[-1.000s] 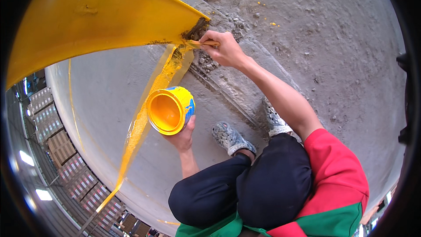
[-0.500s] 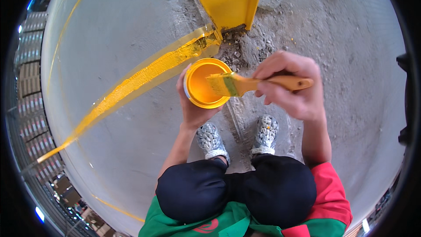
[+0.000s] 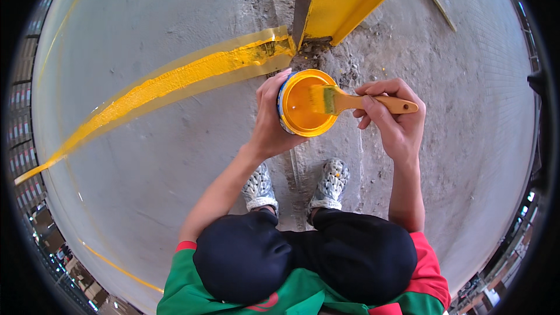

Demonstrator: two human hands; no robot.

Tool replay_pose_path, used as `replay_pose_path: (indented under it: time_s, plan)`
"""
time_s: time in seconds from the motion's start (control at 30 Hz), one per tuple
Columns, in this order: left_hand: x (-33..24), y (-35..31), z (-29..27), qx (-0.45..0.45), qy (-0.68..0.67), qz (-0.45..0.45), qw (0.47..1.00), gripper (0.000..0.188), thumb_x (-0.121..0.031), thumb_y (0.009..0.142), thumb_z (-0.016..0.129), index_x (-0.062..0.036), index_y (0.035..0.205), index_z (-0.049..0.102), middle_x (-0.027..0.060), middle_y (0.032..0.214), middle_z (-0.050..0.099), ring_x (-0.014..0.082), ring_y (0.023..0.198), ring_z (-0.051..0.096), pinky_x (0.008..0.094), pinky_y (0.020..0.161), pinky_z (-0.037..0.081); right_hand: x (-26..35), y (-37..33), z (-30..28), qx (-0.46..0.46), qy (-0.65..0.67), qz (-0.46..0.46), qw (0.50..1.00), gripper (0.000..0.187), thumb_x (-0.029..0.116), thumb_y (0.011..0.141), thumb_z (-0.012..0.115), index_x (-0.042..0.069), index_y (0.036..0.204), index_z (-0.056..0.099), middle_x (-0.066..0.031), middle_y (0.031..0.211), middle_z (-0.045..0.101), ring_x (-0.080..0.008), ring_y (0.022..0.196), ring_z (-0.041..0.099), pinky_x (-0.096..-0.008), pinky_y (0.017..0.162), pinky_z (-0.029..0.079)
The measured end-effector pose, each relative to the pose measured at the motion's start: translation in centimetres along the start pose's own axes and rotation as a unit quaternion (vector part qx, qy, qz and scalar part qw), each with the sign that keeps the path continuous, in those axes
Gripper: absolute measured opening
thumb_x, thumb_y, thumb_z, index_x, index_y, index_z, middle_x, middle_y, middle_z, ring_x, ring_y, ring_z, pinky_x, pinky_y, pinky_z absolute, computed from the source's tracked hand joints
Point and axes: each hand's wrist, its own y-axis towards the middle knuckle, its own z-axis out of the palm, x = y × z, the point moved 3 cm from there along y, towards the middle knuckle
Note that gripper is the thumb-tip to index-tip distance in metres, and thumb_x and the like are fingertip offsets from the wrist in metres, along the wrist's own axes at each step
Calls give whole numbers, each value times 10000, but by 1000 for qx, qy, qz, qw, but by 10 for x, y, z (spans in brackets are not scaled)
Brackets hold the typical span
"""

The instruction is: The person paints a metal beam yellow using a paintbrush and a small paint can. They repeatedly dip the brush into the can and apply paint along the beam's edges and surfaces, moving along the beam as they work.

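Observation:
My left hand [image 3: 272, 114] is wrapped round a round paint can [image 3: 284, 100], held up in front of my knees. Yellow paint [image 3: 298, 114] lies inside it, and its rim is coated yellow. Between the fingers and thumb of my right hand [image 3: 397, 118] is the wooden handle of a paintbrush [image 3: 348, 102]. The brush points left over the can's opening, its bristles covered in yellow paint; whether they touch the paint I cannot tell. On the floor beyond runs a freshly yellow stripe [image 3: 181, 74], bordered by clear tan masking tape [image 3: 233, 75].
A yellow steel column [image 3: 344, 6] rises at the top, with broken concrete around its foot. A thin strip [image 3: 436, 1] lies on the floor [image 3: 466, 140] at upper right. My patterned clogs [image 3: 331, 182] stand below the can. Stacked goods line the far left.
The can and my left hand have shifted to the right relative to my feet. The brush stays over the opening, its bristles nearer the can's right side. My view has turned slightly.

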Motion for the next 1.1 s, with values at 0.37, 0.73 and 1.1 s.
replay_pose_path:
  time_s: [0.37,0.73,1.1]
  plan:
    - [-1,-1,-2,17,7,-17,1000,1212,-170,545,997,-79,1539,310,177,1545,422,396,1426,393,484,1197,340,36,-15,-12,75,-212,-185,957,192,-64,818,748,23,990,736,-137,1017,775,-254,812,753,-312,714,584]
    - [9,-2,-3,-6,-62,-58,996,1191,-147,552,973,-78,1539,309,152,1525,422,375,1412,389,482,1201,327,15,-11,-34,186,-196,-170,948,205,-75,792,765,13,972,721,-204,1180,735,-283,928,743,-353,776,591]
    - [23,-21,-3,-30,-29,-87,995,1153,-137,642,982,-14,1525,252,160,1469,463,281,1353,514,430,1148,428,-116,19,-5,-233,332,56,912,146,30,987,654,-41,1108,613,-198,1046,720,-282,906,755,-372,804,637]
